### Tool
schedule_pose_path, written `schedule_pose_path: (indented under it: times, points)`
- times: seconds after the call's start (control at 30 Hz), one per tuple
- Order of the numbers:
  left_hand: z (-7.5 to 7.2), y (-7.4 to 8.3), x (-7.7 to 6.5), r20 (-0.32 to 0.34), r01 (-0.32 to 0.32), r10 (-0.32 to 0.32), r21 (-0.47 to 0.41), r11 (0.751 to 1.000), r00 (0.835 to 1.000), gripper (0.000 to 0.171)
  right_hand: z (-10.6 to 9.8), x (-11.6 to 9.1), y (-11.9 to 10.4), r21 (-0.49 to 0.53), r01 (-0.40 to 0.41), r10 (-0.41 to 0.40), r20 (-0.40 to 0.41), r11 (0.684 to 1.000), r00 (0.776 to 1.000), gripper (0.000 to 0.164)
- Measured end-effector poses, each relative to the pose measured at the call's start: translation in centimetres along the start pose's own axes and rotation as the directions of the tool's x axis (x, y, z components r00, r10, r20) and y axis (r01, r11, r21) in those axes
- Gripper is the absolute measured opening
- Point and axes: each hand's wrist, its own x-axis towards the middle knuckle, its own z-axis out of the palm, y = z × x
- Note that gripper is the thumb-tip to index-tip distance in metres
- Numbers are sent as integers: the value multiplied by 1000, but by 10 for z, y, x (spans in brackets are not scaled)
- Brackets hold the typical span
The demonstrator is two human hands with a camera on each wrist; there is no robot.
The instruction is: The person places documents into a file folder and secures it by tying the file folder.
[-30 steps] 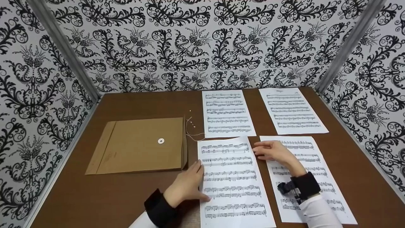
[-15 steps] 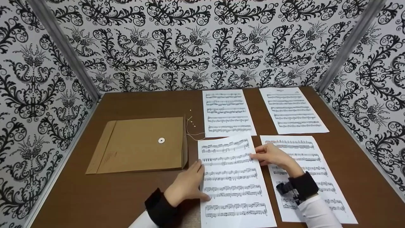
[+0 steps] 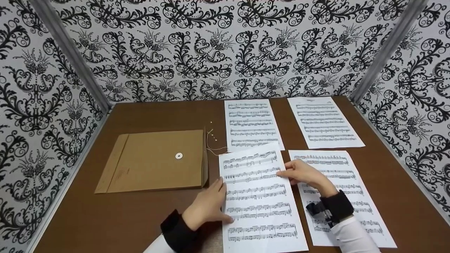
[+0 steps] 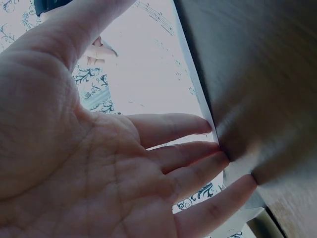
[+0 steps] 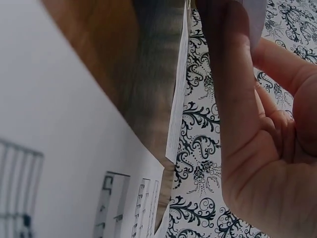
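A page of sheet music point(image 3: 258, 196) lies at the front middle of the table, its upper right part lifted and overlapping the page behind. My right hand point(image 3: 306, 174) pinches its right edge, thumb on the printed face and fingers behind. Along the left edge rests my left hand point(image 3: 207, 203), its fingers extended; in the left wrist view the fingertips point(image 4: 213, 126) meet the paper's edge at the tabletop. Another music page point(image 3: 337, 182) lies under my right forearm.
Two more music pages, one at the back middle point(image 3: 251, 123) and one at the back right point(image 3: 325, 123), lie flat. A brown string-tie envelope point(image 3: 154, 161) is on the left, its string point(image 3: 218, 153) reaching toward the pages. Patterned walls point(image 3: 218, 45) enclose the table.
My right hand has moved slightly in to the page's right edge and taken hold of it. The page's upper right corner has risen. My left hand has stayed put.
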Motion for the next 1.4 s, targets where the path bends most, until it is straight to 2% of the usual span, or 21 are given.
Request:
schedule_pose_path:
  times: [0.23,0.5,0.77,1.07,1.17,1.4]
  points:
    - [-1,4,-2,4,26,-26,42,999,1000,111,-2,-3,-5,70,20,-22,22,997,1000,41]
    - [-2,8,-4,-8,41,-41,50,998,999,112,-5,-4,-6,118,26,-30,32,993,999,33]
    - [-2,8,-2,7,69,-70,17,997,998,109,-17,-11,-7,194,30,-35,23,980,999,45]
    - [1,4,-1,18,23,-23,-20,1000,1000,95,-29,-14,-5,227,53,-50,-19,973,999,41]
    - [0,4,-1,15,-13,13,-37,999,1000,89,-30,-14,-3,243,65,-62,-22,968,998,43]
    - [-5,1,2,18,-62,65,-125,990,998,69,-33,-14,1,271,75,-63,-51,960,997,40]
